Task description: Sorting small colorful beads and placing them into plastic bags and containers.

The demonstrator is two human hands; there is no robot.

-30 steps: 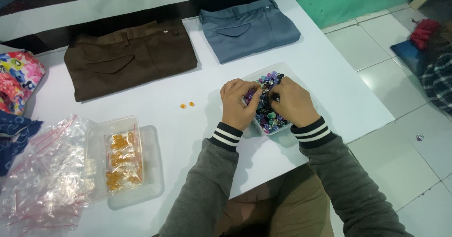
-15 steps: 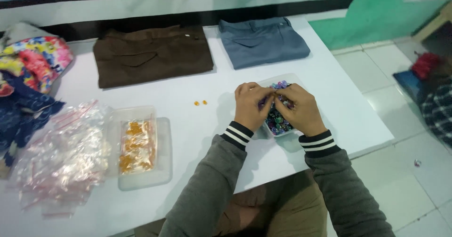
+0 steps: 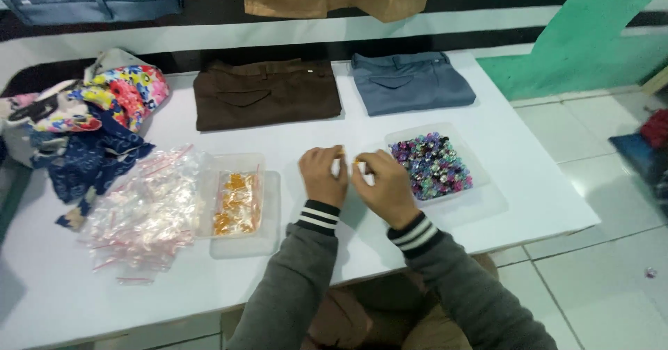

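our left hand + right hand: fingers curled, pinching small orange beads | just left of clear plastic tray of glossy multicoloured beads | smooth white table

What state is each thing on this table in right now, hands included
left hand: over the table, fingertips pinching a small orange piece.
right hand: fingertips meeting the left hand's at another orange piece.
bead tray: open, holding mixed coloured beads.
orange bead tray: open, partly filled.
plastic bags: loose heap.
brown trousers: folded flat.
blue-grey trousers: folded flat.
patterned cloths: crumpled pile.
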